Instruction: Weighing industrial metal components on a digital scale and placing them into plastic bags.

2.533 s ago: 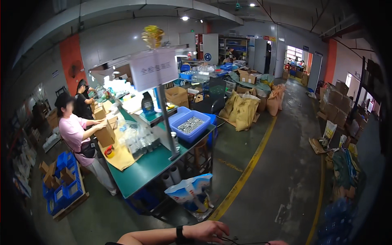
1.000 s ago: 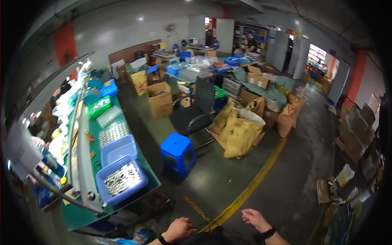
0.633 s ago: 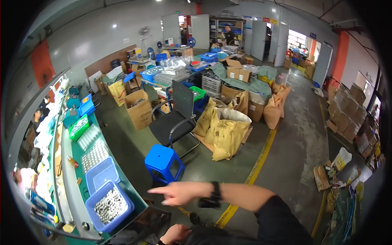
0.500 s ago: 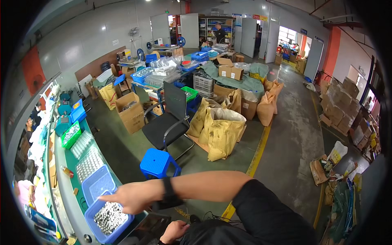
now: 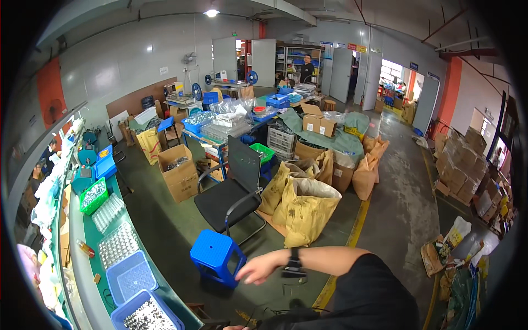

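Observation:
My right hand (image 5: 259, 268) reaches in from the lower right, with a black band (image 5: 294, 263) on its wrist. Its fingers are stretched out toward the left and I see nothing in them. Behind the fingertips stands a blue plastic stool (image 5: 212, 248); whether they touch it I cannot tell. Only a sliver of my left hand (image 5: 235, 328) shows at the bottom edge, its fingers hidden. On the green bench to the left sits a blue basket (image 5: 118, 318) of small shiny metal parts (image 5: 147, 318). Beyond it lies a second blue basket (image 5: 132, 276) with a bare bottom.
Trays of parts (image 5: 118, 245) and a green basket (image 5: 93, 196) line the bench (image 5: 99, 264). A black chair (image 5: 231, 190), yellow sacks (image 5: 308, 212) and a cardboard box (image 5: 179, 175) stand ahead. Another person (image 5: 307, 69) is by the far shelves.
My right hand has moved from above the basket of metal parts rightward to near the stool. My left hand has mostly dropped out of view. The view has tilted up slightly.

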Tool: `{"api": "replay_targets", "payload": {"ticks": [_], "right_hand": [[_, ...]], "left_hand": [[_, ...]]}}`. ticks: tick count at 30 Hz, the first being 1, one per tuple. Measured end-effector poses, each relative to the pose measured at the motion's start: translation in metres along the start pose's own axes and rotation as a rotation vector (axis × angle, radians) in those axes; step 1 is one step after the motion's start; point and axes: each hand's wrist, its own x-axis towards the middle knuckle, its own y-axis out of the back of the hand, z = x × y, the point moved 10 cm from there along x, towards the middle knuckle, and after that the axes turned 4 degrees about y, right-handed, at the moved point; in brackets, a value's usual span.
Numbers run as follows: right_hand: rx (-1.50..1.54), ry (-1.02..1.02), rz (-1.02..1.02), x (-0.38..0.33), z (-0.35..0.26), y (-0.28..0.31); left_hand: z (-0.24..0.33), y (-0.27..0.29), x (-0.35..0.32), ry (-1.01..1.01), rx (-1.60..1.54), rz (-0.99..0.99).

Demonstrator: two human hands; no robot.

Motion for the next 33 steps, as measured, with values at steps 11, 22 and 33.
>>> {"api": "replay_targets", "payload": {"ticks": [11,22,33], "right_hand": [[0.571,-0.783,0.784,-0.287,0.471,0.008],[0.837,-0.944,1.030,-0.420,0.591,-0.015],[1.356,-0.175,1.113,-0.400,0.474,0.172]], "left_hand": [[0.099,-0.042,0.042,-0.013,0.299,0.030],[0.169,-0.109,0.137,-0.135,0.808,-0.056],[0.141,-0.100,0.205,-0.069,0.674,0.128]]}}
